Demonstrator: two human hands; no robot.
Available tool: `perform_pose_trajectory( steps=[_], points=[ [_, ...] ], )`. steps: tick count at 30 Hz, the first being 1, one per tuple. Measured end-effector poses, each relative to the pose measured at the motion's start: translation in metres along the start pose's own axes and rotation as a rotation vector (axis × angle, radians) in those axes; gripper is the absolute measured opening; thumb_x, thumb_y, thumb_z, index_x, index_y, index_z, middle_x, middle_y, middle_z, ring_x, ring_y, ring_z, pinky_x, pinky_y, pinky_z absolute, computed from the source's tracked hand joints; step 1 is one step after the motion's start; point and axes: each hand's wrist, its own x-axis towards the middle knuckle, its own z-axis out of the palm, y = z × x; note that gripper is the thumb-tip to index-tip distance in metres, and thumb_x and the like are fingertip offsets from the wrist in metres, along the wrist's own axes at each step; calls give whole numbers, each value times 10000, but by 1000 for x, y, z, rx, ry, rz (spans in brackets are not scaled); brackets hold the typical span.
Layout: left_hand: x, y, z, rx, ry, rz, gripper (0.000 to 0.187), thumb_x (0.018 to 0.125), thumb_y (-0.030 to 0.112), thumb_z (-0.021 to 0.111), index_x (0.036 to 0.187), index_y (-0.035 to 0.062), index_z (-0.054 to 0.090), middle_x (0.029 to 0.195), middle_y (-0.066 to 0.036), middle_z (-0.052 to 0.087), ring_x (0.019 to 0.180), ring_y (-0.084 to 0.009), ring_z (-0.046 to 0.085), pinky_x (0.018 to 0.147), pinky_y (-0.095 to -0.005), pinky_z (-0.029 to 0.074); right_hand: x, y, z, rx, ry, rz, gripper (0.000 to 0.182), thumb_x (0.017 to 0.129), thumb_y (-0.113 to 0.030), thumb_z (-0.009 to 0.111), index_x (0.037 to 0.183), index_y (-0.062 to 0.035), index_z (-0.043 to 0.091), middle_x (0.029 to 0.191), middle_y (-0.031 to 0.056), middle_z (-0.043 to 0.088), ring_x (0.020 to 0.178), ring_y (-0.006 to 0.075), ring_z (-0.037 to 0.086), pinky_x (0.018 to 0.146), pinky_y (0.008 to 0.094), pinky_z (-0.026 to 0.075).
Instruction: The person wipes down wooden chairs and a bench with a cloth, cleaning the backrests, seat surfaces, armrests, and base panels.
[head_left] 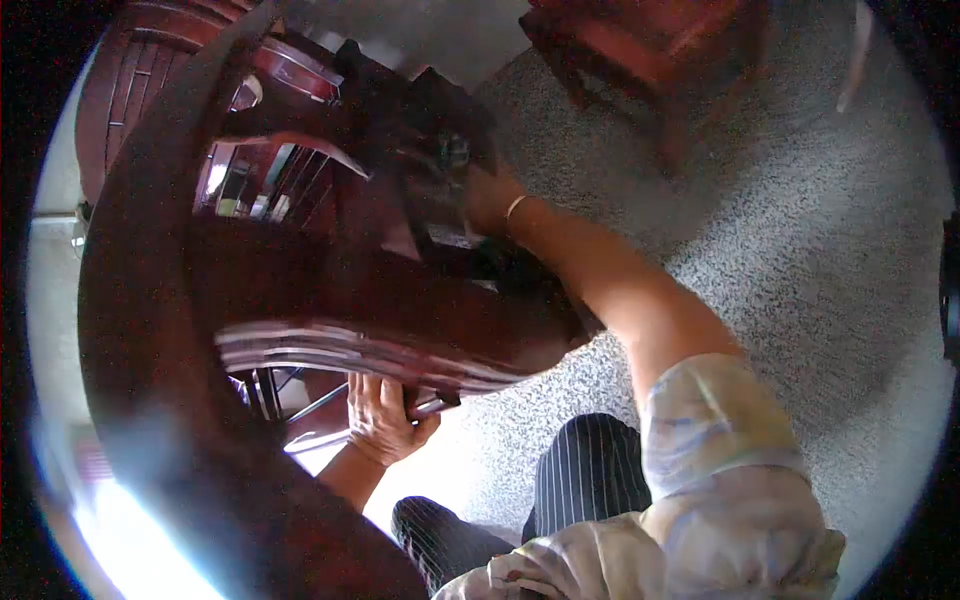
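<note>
A large piece of dark red-brown wooden furniture (300,265), with a curved edge and slatted openings, fills the left half of the head view. My left hand (385,420) is closed on a dark rail (437,404) beneath the striped lower edge, its fingers pointing up and its thumb out to the right. Farther up, my right hand (488,203), below a thin bracelet (516,206), reaches into the shaded side of the furniture. Its fingers are lost in shadow beside a dark, blurred part (440,150) of the furniture, and what they touch is hidden.
A broad curved wooden edge (135,290) runs close along the left, in front of my left forearm. Another reddish wooden piece (650,45) stands at the top right. Speckled grey floor (780,270) spreads to the right. My knees in striped trousers (588,470) are below.
</note>
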Motion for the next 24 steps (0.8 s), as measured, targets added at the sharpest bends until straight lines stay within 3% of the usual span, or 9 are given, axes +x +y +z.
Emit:
perform_pose_trajectory(
  steps=[3,6,9,10,12,16,18,21,24],
  points=[
    [7,2,-8,-4,-48,8,718,682,388,603,1191,-38,330,1095,-263,399,951,-448,430,824,-535,363,-49,-3,-2,136,-173,-46,366,725,-181,525,1070,-65,557,1110,147,519,1163,253,398,947,497,320],
    [4,0,-3,5,-27,-2,707,726,428,562,1199,-38,319,1099,-264,397,961,-450,427,829,-534,359,-135,4,-41,346,-3,-185,231,723,-148,509,914,-83,623,1034,136,555,1100,256,455,889,486,364],
    [4,1,0,40,2,6,699,739,430,542,1205,-37,312,1099,-270,395,972,-453,424,828,-534,358,-200,-4,-104,48,-818,-146,176,717,-130,531,857,-96,632,904,120,607,928,266,570,827,412,421],
    [-1,-2,7,39,119,82,678,752,417,528,1206,-37,313,1097,-275,399,983,-462,417,832,-541,350,-227,-4,-102,354,-833,90,168,723,-132,542,862,-98,630,841,118,608,853,260,586,779,384,441],
    [8,-1,6,13,138,107,683,744,411,536,1206,-39,314,1112,-279,395,995,-468,411,840,-545,345,-239,1,-104,529,-638,299,167,745,-129,543,889,-108,624,769,106,608,752,250,602,700,348,466],
    [4,2,-1,38,24,68,749,717,413,557,1238,-51,284,1186,-291,361,1050,-488,380,880,-548,324,-180,-8,-126,476,222,162,237,779,-155,512,978,-46,581,830,153,615,739,278,595,671,376,456],
    [0,6,1,76,55,8,784,668,347,615,1256,-44,273,1240,-293,328,1110,-486,348,923,-528,309,-133,-8,-92,646,-10,-22,302,770,-169,511,1043,-61,577,999,195,581,929,352,550,840,401,430],
    [0,12,-6,90,88,68,788,624,260,631,1267,-23,274,1268,-286,309,1140,-467,335,945,-509,300,-107,-24,-53,431,-245,113,262,789,-158,505,1016,-44,572,957,157,603,858,288,585,746,394,445],
    [-5,14,-7,39,7,-110,800,570,139,604,1288,12,275,1298,-265,299,1170,-431,334,970,-477,295,-133,-25,-60,447,-44,50,228,790,-114,508,993,-34,575,974,161,598,910,281,572,768,391,435]
  ],
)
